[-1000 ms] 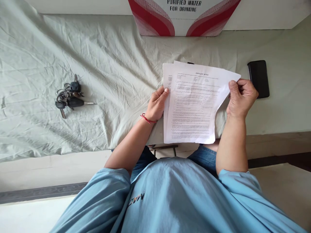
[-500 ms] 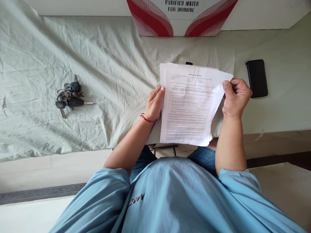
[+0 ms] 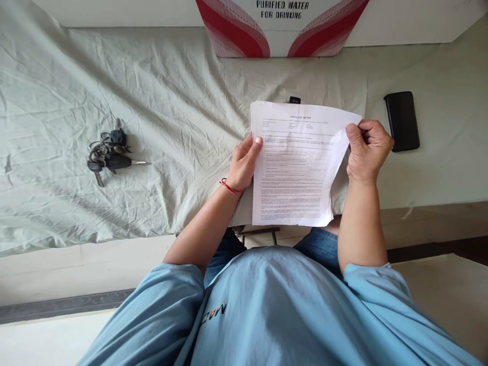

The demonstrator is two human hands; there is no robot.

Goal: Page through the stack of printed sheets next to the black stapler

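Note:
A small stack of printed paper sheets (image 3: 293, 168) is held up in front of me, its top page headed "OVERLEAF NOTES". My left hand (image 3: 244, 160) is closed on the stack's left edge, thumb on the front and the other fingers partly hidden behind. At the upper right corner, my right hand (image 3: 368, 147) pinches the paper between thumb and curled fingers. How many sheets the right hand holds, I cannot tell. Behind the top edge of the pages, a small black object (image 3: 295, 100) peeks out, mostly covered.
A bunch of keys (image 3: 110, 152) lies on the wrinkled pale cloth (image 3: 171, 101) at the left. To the right of my right hand is a black phone (image 3: 402, 122). A red and white drinking-water carton (image 3: 280, 35) stands at the back of the table.
The top page now lies more evenly over the stack, its upper left corner shifted left over the sheets beneath. My right hand has moved slightly left, still pinching the corner.

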